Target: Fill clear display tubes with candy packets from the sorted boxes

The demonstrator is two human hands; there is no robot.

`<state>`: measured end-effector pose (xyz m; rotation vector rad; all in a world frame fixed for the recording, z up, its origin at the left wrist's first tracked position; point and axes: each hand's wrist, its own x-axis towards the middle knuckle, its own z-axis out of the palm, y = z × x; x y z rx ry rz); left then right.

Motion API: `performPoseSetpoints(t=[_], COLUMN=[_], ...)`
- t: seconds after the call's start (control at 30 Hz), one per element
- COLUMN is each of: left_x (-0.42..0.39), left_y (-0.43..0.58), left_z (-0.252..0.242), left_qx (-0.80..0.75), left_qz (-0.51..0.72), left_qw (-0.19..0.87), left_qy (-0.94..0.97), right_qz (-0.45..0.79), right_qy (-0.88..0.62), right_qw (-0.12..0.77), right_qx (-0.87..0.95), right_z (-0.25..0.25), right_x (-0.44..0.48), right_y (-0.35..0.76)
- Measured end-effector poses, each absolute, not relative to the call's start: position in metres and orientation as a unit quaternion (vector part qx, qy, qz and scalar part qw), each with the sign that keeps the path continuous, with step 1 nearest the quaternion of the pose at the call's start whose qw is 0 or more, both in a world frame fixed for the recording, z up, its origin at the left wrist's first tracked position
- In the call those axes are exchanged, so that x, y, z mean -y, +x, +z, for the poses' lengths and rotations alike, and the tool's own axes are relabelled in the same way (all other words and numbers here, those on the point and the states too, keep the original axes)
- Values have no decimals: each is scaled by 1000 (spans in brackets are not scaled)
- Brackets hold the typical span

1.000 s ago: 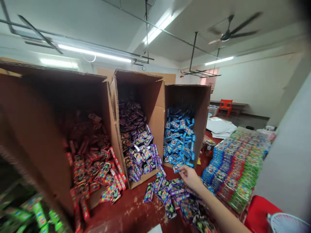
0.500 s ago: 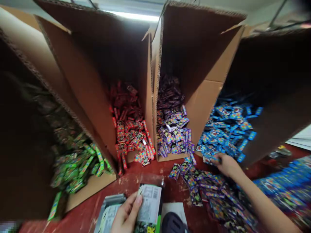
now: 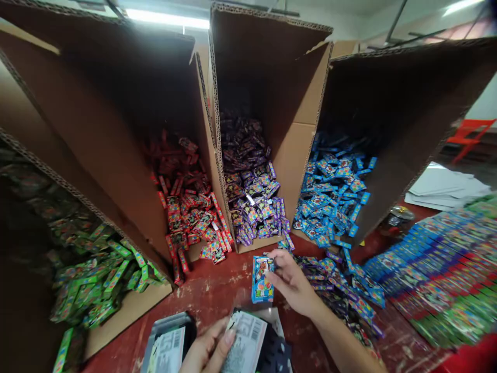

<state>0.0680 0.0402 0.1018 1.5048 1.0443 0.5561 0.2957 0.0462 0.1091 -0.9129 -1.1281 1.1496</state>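
Head view: my right hand (image 3: 293,285), earlier at the farthest-right carton (image 3: 404,140), now pinches a small blue box (image 3: 262,278) above the red table (image 3: 209,290). My left hand (image 3: 205,349) still grips a labelled packet (image 3: 248,339).

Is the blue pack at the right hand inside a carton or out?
Out: the right hand holds the blue pack over the red tabletop, in front of the open cartons.
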Motion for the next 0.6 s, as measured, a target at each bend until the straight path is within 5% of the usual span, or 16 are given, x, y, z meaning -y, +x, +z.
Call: performPoseSetpoints(t=[0.4, 0.6], left_x=[-40, -47], left_y=[82, 81], left_z=[88, 78], left_qx=[-386, -397], left_qz=[213, 236], left_qw=[579, 597], left_qy=[686, 656], right_qz=[407, 396], right_qy=[-487, -474], right_qw=[380, 504], right_qx=[672, 603], right_z=[111, 108], right_x=[-38, -51], right_y=[309, 297])
